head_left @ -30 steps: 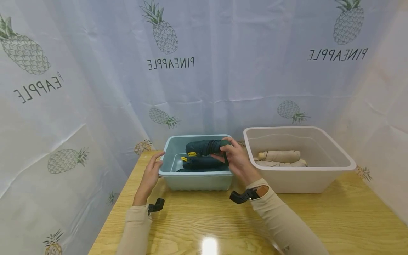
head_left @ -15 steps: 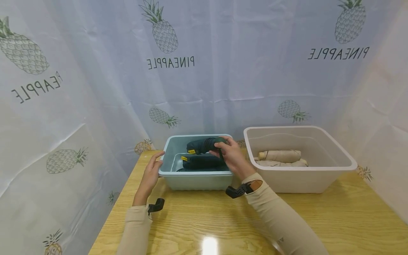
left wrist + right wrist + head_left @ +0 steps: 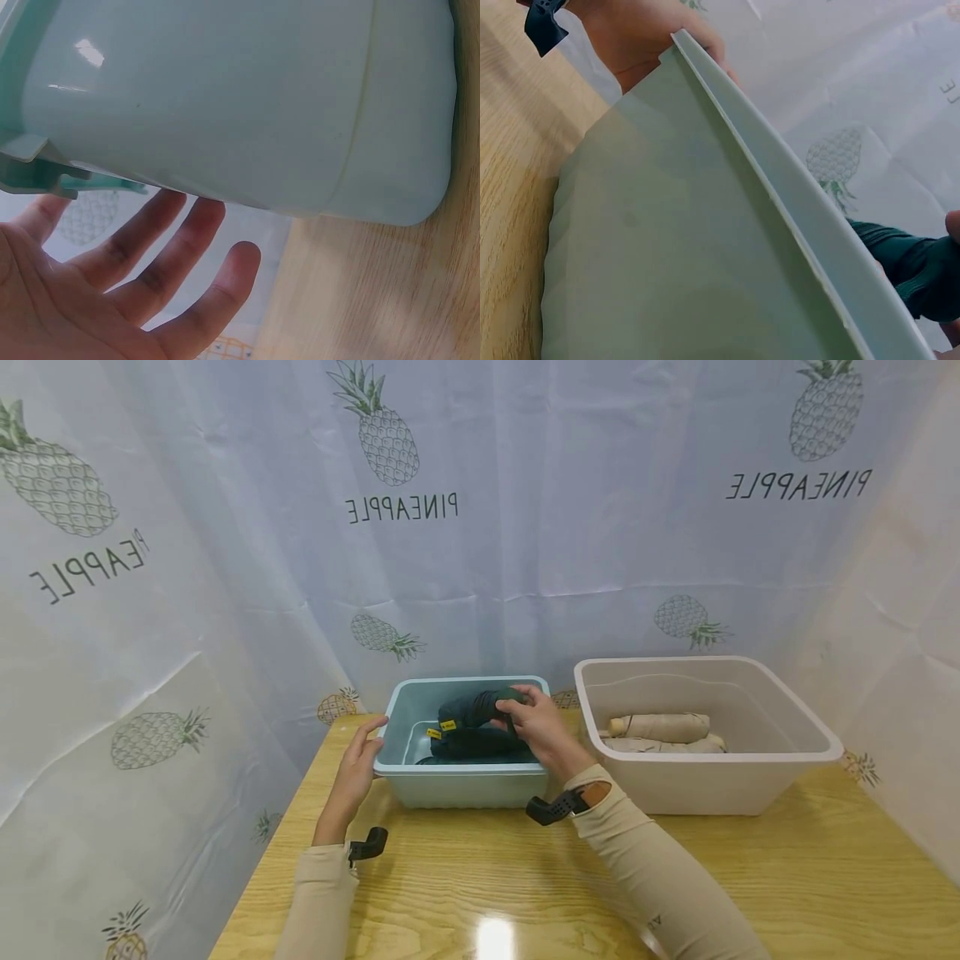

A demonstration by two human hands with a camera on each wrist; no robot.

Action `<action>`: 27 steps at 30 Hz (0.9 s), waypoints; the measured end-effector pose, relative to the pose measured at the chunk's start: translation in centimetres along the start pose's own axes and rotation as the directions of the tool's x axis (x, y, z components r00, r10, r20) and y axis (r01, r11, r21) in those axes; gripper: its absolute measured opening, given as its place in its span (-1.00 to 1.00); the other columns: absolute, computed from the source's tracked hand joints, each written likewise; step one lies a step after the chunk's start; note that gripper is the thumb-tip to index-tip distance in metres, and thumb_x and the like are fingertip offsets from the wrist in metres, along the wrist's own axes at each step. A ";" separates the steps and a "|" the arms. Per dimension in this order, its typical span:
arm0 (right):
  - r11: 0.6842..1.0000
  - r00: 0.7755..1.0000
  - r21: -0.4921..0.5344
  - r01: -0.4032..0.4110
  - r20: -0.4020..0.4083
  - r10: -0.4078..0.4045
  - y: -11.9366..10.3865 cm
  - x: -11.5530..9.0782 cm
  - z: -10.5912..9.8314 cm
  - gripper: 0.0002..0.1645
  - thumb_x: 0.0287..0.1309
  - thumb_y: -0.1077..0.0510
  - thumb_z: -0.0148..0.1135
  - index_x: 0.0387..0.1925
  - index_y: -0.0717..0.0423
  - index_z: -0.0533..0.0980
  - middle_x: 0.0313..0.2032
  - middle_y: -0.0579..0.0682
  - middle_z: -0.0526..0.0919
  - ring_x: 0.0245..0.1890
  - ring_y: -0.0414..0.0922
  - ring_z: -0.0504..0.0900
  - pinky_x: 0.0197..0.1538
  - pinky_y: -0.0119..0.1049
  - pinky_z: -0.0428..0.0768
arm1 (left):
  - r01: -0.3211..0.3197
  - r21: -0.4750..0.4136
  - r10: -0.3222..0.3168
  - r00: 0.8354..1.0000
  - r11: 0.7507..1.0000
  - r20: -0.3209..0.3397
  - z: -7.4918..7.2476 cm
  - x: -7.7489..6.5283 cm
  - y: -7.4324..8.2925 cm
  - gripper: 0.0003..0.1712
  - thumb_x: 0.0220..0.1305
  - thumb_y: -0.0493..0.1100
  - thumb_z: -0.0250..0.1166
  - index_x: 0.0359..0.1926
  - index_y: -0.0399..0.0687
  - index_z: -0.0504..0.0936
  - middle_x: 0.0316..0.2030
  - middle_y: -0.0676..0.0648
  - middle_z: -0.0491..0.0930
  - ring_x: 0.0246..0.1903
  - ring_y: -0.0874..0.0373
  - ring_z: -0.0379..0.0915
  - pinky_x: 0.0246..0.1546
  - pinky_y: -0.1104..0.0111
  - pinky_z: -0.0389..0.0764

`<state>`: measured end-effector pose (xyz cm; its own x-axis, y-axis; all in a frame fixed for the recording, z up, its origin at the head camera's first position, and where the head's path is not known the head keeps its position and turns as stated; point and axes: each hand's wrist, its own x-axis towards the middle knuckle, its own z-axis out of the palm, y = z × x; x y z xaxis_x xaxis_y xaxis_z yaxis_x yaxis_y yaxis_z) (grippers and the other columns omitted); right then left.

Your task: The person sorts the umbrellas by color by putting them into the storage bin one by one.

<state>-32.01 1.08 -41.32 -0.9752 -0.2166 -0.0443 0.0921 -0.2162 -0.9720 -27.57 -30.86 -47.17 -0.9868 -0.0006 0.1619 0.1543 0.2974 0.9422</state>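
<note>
A dark green folded umbrella (image 3: 471,708) with a yellow tag lies tilted inside the light blue bin (image 3: 461,787). My right hand (image 3: 542,727) grips its handle end over the bin's right side. Below it, a second dark folded umbrella (image 3: 480,743) lies across the bin; something dark beneath is mostly hidden. At the bin's left side, my left hand (image 3: 357,768) touches the rim and outer wall. In the left wrist view its fingers (image 3: 184,232) are fairly straight, some tips against the wall. The right wrist view shows the held umbrella (image 3: 907,259) beyond the rim.
A larger whitish bin (image 3: 705,785) stands close on the right, holding beige folded umbrellas (image 3: 663,727). Both bins sit on a wooden table (image 3: 450,877). A pineapple-print curtain (image 3: 510,560) hangs behind and at both sides.
My right hand has moved left and slightly down with the umbrella, whose tagged end is now lower, near the other umbrella. The left hand has stayed at the bin's rim.
</note>
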 end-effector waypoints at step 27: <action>0.763 0.829 -0.533 0.365 -0.187 -0.528 1.1 -1.8 1.2 -0.50 0.33 0.32 0.04 0.29 0.26 0.38 0.28 0.24 0.39 0.28 0.26 0.38 0.33 0.16 0.37 | 0.002 -0.005 -0.002 1.000 1.000 0.006 0.1 0.0 -0.1 -0.49 0.67 0.00 -0.17 0.53 0.19 0.23 0.34 -0.40 0.41 0.24 -0.34 0.43 -0.10 0.37 0.59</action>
<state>-29.90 0.13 -42.01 -0.8944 0.1129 0.4328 -0.3931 0.2634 -0.8810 -27.63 -30.74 -47.30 -0.9874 0.0050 0.1581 0.1526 0.2929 0.9439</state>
